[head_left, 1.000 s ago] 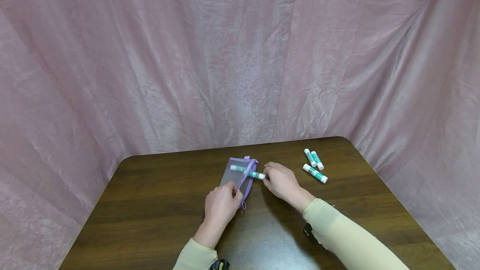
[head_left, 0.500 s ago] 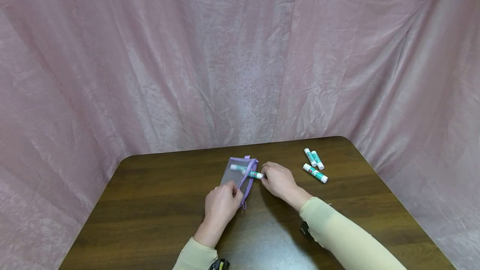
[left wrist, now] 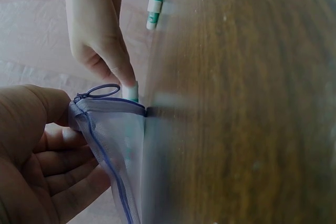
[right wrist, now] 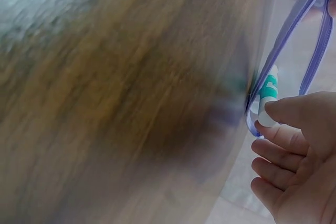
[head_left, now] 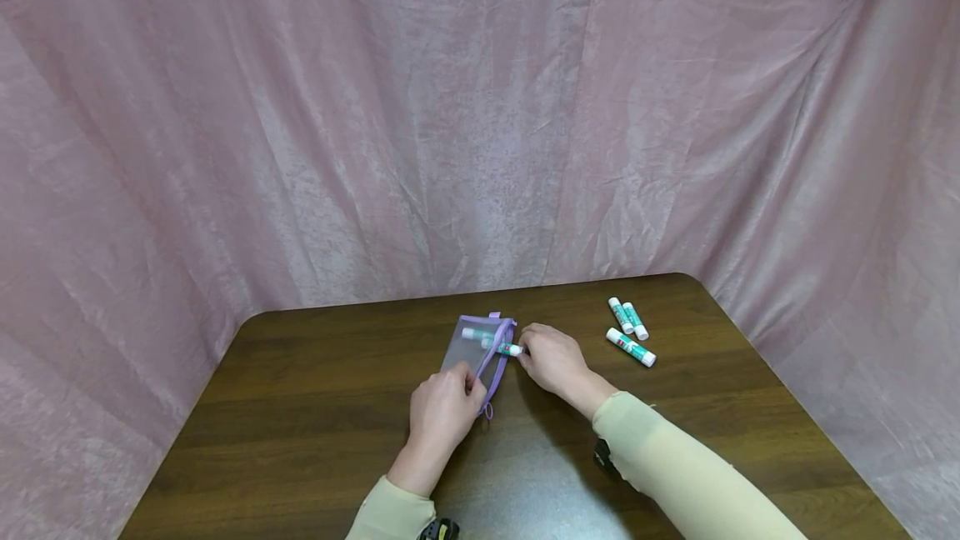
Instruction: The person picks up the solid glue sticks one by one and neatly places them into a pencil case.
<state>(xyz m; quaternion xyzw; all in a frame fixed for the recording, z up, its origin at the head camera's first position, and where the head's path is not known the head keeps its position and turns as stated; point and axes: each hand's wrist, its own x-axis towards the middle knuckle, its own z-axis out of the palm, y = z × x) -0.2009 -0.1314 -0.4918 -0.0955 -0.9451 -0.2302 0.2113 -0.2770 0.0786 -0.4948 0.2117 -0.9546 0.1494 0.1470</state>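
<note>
On the table (head_left: 315,407), the pouch (head_left: 476,353) had one stick (head_left: 474,334) inside and a second stick (head_left: 510,349) partway through its mouth; the left hand (head_left: 442,411) sat at its seven o'clock, the right hand (head_left: 553,359) at three; beyond lay a single stick (head_left: 631,347), a pair of sticks (head_left: 621,315) at its twelve

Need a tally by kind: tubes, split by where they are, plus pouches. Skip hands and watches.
Loose tubes: 3
Pinched tube, in the right hand: 1
Inner tube, seen through mesh: 1
Mesh pouch, held by the left hand: 1
Total: 6 (5 tubes, 1 pouch)
</note>
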